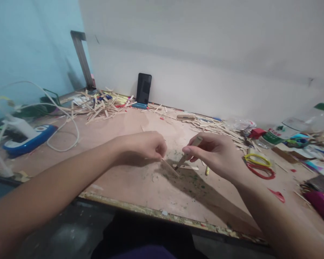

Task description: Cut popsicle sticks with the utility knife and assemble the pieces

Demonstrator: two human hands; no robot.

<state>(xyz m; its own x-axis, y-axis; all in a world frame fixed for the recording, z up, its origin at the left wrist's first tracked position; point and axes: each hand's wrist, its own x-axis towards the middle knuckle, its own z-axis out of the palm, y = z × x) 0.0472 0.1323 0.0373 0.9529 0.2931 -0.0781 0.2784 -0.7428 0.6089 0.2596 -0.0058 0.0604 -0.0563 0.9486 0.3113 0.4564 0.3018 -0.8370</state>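
A thin wooden stick (pixel 170 168) is pinched in the grip of the left hand (pixel 153 148), its free end pointed near and right, above the middle of the bench (pixel 118 187). A pen-like tool (pixel 196 141) is held between thumb and fingers of the right hand (pixel 214 153), its tip lowered beside the stick; whether they touch cannot be told. Another flat stick (pixel 191 168) is seen just beyond. To the right, red-and-yellow scissor handles (pixel 260 172) are laid; at the far side, a phone (pixel 143 89) is propped upright.
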